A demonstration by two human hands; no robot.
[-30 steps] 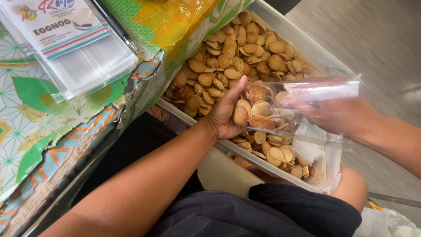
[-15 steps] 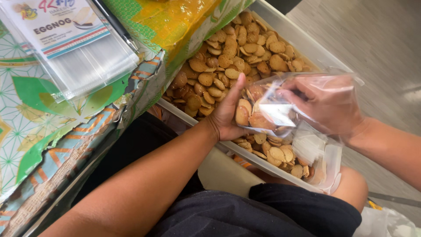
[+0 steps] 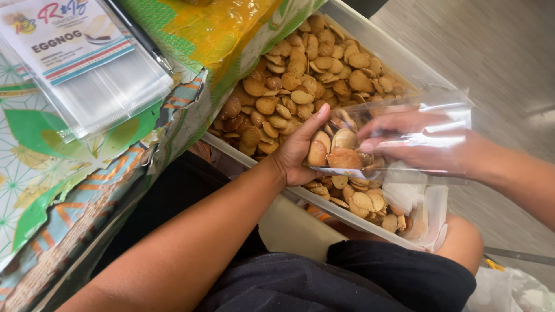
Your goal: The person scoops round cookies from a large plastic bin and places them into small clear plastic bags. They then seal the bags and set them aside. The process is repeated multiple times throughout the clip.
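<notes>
A clear plastic bag (image 3: 428,118) with several round brown cookies (image 3: 341,156) in its bottom is held over a white bin (image 3: 399,58) full of the same cookies (image 3: 300,75). My left hand (image 3: 298,153) cups the closed end of the bag from the left. My right hand (image 3: 416,141) is pushed inside the bag's open end, fingers reaching toward the cookies in it. The bin rests across my lap.
A table with a patterned green and yellow cover (image 3: 75,173) stands on the left. A stack of clear labelled bags (image 3: 87,63) and a dark pen (image 3: 139,34) lie on it. A grey floor (image 3: 497,46) is on the right.
My right hand has slid from the bag's outer edge into its opening, toward the cookies. The bag has tipped a little lower. My left hand has stayed in place.
</notes>
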